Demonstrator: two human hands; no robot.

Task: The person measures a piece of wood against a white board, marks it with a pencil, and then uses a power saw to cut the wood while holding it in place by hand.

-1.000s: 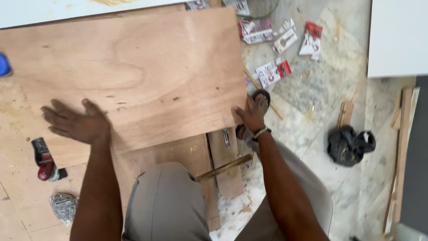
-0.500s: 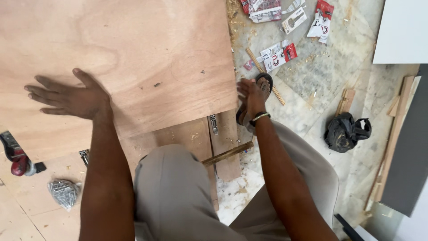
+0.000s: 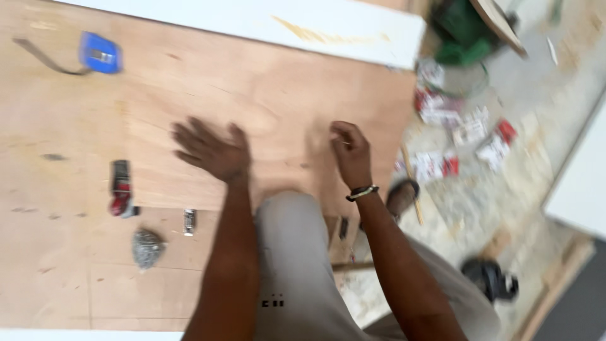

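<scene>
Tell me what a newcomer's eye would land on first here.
First, the two bare hands over the big light-brown plywood sheet: the left hand spread flat, the right hand with fingers curled and a band at the wrist. Next, the small blue tape measure at the sheet's far left, and the red-and-black tool left of the left hand.

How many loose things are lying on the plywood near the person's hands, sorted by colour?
Blue: 1, the tape measure
Red and black: 1, the tool
Grey: 1, the pile of small metal bits
Silver: 1, the small metal piece
Total: 4, all on the plywood, to the side of the left hand.
</scene>
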